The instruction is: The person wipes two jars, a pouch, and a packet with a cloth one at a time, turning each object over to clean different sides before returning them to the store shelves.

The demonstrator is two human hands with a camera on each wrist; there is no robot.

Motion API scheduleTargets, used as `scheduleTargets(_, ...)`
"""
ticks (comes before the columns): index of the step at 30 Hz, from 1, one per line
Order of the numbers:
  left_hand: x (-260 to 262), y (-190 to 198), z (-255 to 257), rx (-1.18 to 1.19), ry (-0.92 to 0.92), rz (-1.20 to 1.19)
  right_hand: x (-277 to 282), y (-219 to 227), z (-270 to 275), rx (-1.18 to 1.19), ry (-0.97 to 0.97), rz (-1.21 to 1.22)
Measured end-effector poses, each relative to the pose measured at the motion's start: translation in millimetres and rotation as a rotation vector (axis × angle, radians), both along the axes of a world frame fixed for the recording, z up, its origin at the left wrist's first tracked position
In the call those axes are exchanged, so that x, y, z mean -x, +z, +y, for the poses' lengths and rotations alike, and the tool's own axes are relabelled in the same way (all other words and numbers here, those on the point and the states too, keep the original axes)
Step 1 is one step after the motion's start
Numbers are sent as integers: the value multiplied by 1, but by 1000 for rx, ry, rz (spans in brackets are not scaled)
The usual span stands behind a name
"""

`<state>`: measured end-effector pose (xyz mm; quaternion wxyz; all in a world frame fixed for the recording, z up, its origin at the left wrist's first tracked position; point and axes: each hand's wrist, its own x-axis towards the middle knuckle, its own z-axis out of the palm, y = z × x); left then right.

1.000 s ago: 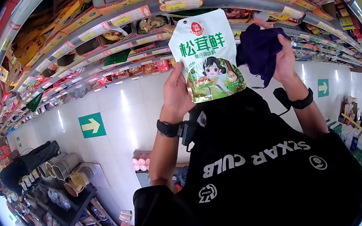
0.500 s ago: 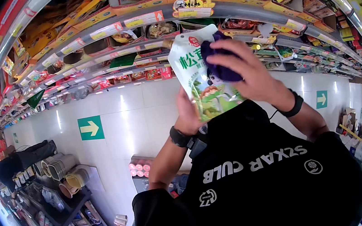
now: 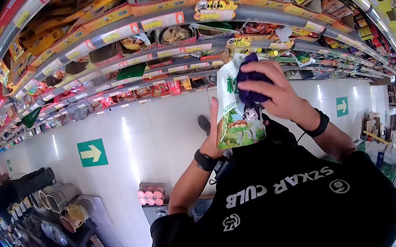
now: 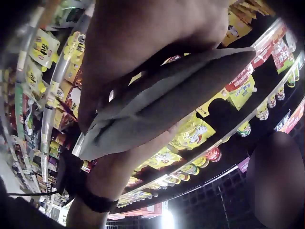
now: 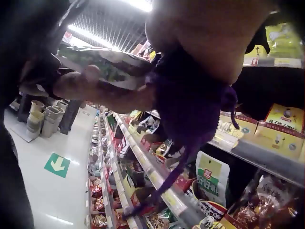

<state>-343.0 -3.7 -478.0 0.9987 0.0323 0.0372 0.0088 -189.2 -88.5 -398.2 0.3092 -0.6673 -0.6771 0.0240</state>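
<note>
Store shelves (image 3: 160, 26) packed with yellow-boxed and bagged goods are seen beyond both hands, price tags lining every rail. Below the hands a white tiled floor (image 3: 158, 128) runs off, marked with a green arrow sign (image 3: 92, 153) left of the left hand and another (image 3: 341, 106) right of the right hand. Nearer than the hands, a black shirt (image 3: 278, 203) is seen, lettered "SZXAR CULB". Held up between the hands is a white-and-green pouch (image 3: 236, 113) with green Chinese characters, partly covered; its lower edge is gripped from behind by the left hand (image 3: 214, 131), fingers curled round it. A dark purple cloth (image 3: 252, 84) is bunched in the right hand (image 3: 276, 90) and pressed flat against the pouch's front, a cord dangling from it in the right wrist view.
</note>
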Motion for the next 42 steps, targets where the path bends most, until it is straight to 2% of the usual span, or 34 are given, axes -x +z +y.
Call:
scheduleTargets(3, 8, -2, -1, -79, 36, -8, 8, -3, 6, 10, -92, 105)
scheduleTargets(4, 12, -4, 1, -202, -2, 108, 12, -8, 6, 11, -63, 69)
scheduleTargets(5, 5, -10, -5, -55, 63, 210, 18, -10, 4, 45, 16, 48)
scheduleTargets(7, 7, -13, -2, 25, 98, 52, 39, -8, -2, 85, 139, 66)
scheduleTargets(8, 5, -24, -4, -76, 113, 76, 44, -8, -5, 44, 230, 138)
scheduleTargets(9, -1, 1, -1, -75, 103, -3, 46, -9, -10, 58, 323, 177)
scheduleTargets(11, -14, 12, 0, 39, 149, 7, 47, -10, -22, 67, 404, 57)
scheduleTargets(13, -18, 4, -4, -44, 73, -36, 33, -15, -28, 26, 348, 27)
scheduleTargets(15, -19, -7, -8, 129, 75, -36, 11, -10, -30, 13, 204, 88)
scheduleTargets(16, -26, 7, -13, -57, 128, 127, -3, -9, -29, -31, 149, 72)
scheduleTargets(17, -36, 19, -23, -141, 172, 226, -18, -5, -32, -49, 79, 41)
scheduleTargets(19, -43, 10, -31, 378, -16, -92, -43, -2, -39, -108, -37, 28)
scheduleTargets(20, -50, 7, -36, -27, -72, 71, -55, -4, -45, -116, -103, 33)
scheduleTargets(21, -62, 17, -45, 150, -54, -54, -66, -5, -54, -125, -168, 40)
scheduleTargets(23, -79, 25, -59, -66, -119, 42, -81, -2, -68, -159, -268, 129)
scheduleTargets(25, -93, 27, -78, -85, -124, 19, -92, 5, -86, -178, -156, 214)
scheduleTargets(27, -113, 22, -96, -364, 32, 348, -91, 3, -100, -179, 25, 303)
scheduleTargets(29, -126, 7, -106, -567, 86, 241, -85, -2, -116, -238, 75, 248)
scheduleTargets(31, -139, 14, -118, -335, 0, 127, -94, -6, -138, -211, 169, 283)
scheduleTargets(32, -145, 19, -131, -418, 102, 188, -100, -12, -150, -184, 228, 298)
scheduleTargets(33, -160, 39, -135, -193, 54, 151, -105, -17, -161, -172, 282, 319)
scheduleTargets(35, -171, 44, -148, -273, 36, 118, -118, -17, -180, -160, 337, 267)
scheduleTargets(36, -174, 40, -154, -281, 4, 112, -126, -17, -186, -171, 302, 286)
scheduleTargets(37, -176, 32, -159, -263, 26, 301, -137, -19, -189, -179, 264, 304)
scheduleTargets(39, -187, 40, -178, -505, 146, 356, -166, -18, -191, -210, 178, 306)
scheduleTargets(40, -189, 46, -186, -322, 176, 285, -179, -16, -191, -223, 131, 279)
scheduleTargets(41, -186, 35, -185, 9, 180, 171, -189, -15, -193, -234, 86, 254)
scheduleTargets(42, -186, 39, -188, -89, 159, 138, -197, -14, -196, -233, 52, 248)
